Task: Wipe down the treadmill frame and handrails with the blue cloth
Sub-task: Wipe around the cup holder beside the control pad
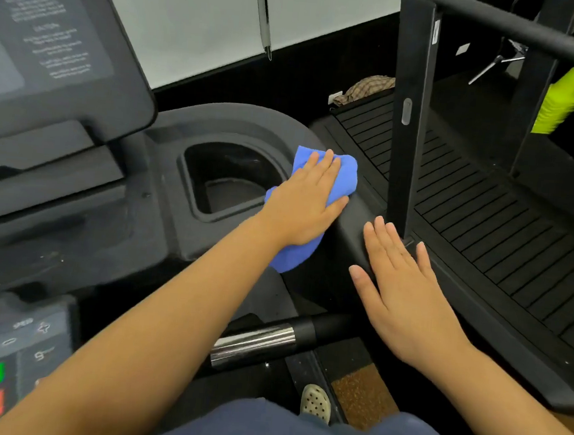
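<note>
The left hand [305,201] presses the blue cloth [345,175] flat, just beside the cup hole [227,178]. The right hand [407,288] is open, farther right.

The cloth [343,173] is blue, the treadmill frame [245,124] dark grey, the brush [559,105] lime-green, the rag [368,86] tan (checked).

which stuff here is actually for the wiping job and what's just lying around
For the job: blue cloth pressed under the left hand; treadmill frame; handrail.
Lying about: checked rag; lime-green brush; right hand, flat, holding nothing.
</note>
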The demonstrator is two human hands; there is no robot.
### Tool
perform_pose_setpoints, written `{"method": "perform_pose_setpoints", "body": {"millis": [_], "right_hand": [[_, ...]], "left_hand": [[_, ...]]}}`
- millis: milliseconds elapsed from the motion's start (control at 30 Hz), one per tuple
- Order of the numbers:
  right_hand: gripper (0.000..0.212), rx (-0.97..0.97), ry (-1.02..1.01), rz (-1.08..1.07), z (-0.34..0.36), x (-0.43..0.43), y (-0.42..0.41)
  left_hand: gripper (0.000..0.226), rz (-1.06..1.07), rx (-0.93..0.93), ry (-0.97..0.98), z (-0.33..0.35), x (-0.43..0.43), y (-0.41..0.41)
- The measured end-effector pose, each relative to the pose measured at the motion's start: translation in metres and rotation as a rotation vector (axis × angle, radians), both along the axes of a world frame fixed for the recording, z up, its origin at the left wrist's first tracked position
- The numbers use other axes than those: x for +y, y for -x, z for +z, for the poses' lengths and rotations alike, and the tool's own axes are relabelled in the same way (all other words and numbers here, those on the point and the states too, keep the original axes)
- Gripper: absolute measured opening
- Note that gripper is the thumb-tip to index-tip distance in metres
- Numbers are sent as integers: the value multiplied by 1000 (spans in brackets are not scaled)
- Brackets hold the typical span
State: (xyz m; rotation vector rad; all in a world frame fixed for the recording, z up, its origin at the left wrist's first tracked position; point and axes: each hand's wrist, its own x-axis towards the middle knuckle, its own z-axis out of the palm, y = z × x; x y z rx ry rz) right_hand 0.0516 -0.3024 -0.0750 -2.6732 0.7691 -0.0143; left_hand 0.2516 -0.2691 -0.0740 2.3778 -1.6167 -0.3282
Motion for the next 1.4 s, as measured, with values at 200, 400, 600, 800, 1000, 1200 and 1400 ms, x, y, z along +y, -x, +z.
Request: {"method": "perform_pose_setpoints", "body": {"millis": [200, 400, 600, 800, 1000, 1200, 1400], "right_hand": [[67, -276, -216, 14, 28, -6, -48], [91, -200, -453, 49, 26, 1, -122], [87, 72, 171, 162, -4, -4, -130], [83, 102, 440, 326, -11, -20, -127], [31, 21, 132, 463, 35, -45, -122], [40, -45, 60, 538, 50, -73, -179], [58, 106, 409, 1161, 55, -68, -262]], "left_hand": [[73, 51, 242, 10, 9, 5, 5], [49, 395, 824, 346, 17, 16, -19], [45, 444, 540, 487, 16, 62, -17], [45, 444, 48, 273, 0, 138, 5], [65, 708, -274, 46, -20, 185, 10], [59, 703, -379, 50, -31, 188, 4], [55, 704, -413, 90, -37, 190, 1]]}}
